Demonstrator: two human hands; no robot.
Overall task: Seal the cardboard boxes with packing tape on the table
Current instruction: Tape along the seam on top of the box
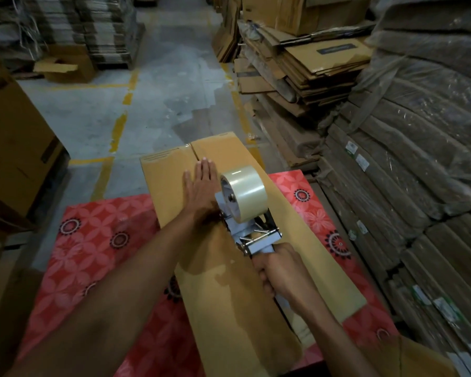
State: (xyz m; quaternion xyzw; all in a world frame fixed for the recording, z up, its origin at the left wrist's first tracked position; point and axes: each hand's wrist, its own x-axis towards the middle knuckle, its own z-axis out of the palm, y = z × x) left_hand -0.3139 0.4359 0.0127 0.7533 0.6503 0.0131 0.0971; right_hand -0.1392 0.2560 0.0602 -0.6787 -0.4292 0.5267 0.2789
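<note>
Flatly, left hand lays straight, joined fingers on one smooth tan cardboard box; right hand wraps its fingers round one grey metal tape dispenser carrying one glossy clear roll.

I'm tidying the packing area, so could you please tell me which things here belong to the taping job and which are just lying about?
In use: cardboard box, tape dispenser in the right hand, left hand flat on the box, red-clothed table.
Lying about: open box on the floor, flattened cartons, wrapped bundles.
</note>
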